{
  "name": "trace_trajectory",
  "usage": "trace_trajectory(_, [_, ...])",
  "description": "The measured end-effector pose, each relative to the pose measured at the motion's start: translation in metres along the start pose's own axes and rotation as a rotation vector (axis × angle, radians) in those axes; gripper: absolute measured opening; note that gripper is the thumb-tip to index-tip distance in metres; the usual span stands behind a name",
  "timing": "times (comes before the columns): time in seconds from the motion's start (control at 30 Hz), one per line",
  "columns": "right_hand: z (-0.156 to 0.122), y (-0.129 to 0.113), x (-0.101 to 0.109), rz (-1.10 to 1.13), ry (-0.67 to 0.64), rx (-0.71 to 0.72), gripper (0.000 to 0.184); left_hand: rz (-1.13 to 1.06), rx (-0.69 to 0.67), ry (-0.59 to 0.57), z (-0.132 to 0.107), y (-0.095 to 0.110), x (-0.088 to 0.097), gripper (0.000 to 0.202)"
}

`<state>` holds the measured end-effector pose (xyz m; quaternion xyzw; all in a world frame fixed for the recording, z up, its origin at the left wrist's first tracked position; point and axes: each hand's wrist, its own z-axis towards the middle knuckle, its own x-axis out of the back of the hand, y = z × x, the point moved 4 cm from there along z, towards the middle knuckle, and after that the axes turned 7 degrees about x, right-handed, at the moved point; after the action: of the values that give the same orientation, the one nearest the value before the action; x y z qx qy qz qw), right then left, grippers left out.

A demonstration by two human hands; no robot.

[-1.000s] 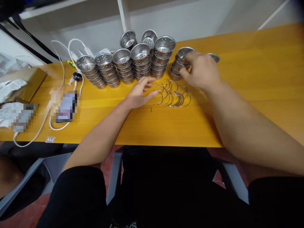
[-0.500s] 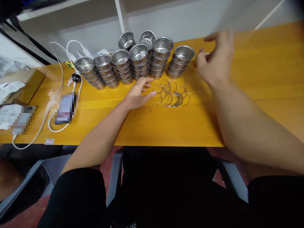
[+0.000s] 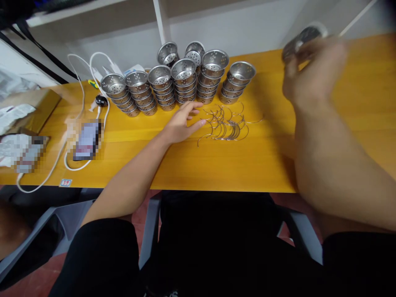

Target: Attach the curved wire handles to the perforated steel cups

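My right hand point(image 3: 315, 72), smeared by motion, is raised over the right side of the table. It grips a perforated metal cup point(image 3: 291, 48), which is tilted and blurred. My left hand point(image 3: 182, 123) rests on the table with fingers apart and nothing in it. Beside its fingertips lies a loose pile of thin curved metal wires point(image 3: 230, 128). Behind the wires, several stacks of perforated metal cups point(image 3: 184, 72) stand in a row, and the rightmost stack point(image 3: 239, 74) is set a little apart.
White cables point(image 3: 83, 99) run to a phone point(image 3: 87, 140) and another device point(image 3: 31, 154) at the left. A cardboard box point(image 3: 46, 103) with plastic bags sits at the far left. A numbered label point(image 3: 65, 182) is on the table's front edge. A wall point(image 3: 241, 29) stands behind.
My right hand has moved right and up from beside the rightmost stack, and a metal cup now shows lifted in it. My left hand stays in place.
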<state>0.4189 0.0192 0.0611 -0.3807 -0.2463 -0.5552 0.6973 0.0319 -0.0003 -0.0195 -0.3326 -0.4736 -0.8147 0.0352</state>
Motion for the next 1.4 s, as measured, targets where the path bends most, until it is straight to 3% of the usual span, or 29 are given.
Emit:
trace_trajectory(0.07, [-0.002,-0.009,0.016,0.097,0.250,0.100,0.025,-0.011,-0.021,-0.002,-0.001,0.001,-0.001,0.062])
trace_trajectory(0.13, [-0.013,-0.031,0.020,0.205,0.357,0.264,0.014,-0.043,-0.032,-0.010,-0.002,0.002,-0.003,0.063])
trace_trajectory(0.2, [-0.030,-0.063,0.013,0.351,0.303,0.409,0.012,-0.104,-0.031,-0.023,-0.003,0.002,-0.005,0.068])
trace_trajectory(0.33, [-0.073,-0.131,-0.013,0.721,-0.013,0.601,0.040,-0.212,-0.030,-0.005,0.001,-0.001,-0.006,0.089])
trace_trajectory(0.43, [-0.094,-0.157,-0.026,0.866,-0.123,0.676,0.037,-0.275,-0.049,0.004,0.007,-0.009,-0.004,0.096])
trace_trajectory(0.57, [-0.095,-0.154,-0.031,0.913,-0.215,0.688,0.036,-0.335,0.009,0.004,0.011,-0.021,-0.002,0.098])
trace_trajectory(0.73, [-0.084,-0.135,-0.029,0.842,-0.341,0.526,0.049,-0.302,0.156,0.014,0.010,-0.024,0.001,0.096])
trace_trajectory(0.9, [-0.079,-0.133,-0.031,0.867,-0.302,0.554,0.056,-0.284,0.114,-0.025,0.011,-0.018,0.005,0.105])
trace_trajectory(1.2, [-0.077,-0.131,-0.035,0.965,-0.268,0.532,0.050,-0.245,0.068,-0.043,0.009,-0.013,0.008,0.108])
trace_trajectory(1.4, [-0.075,-0.131,-0.035,1.054,-0.232,0.462,0.068,-0.304,0.086,-0.025,0.009,-0.015,0.005,0.092])
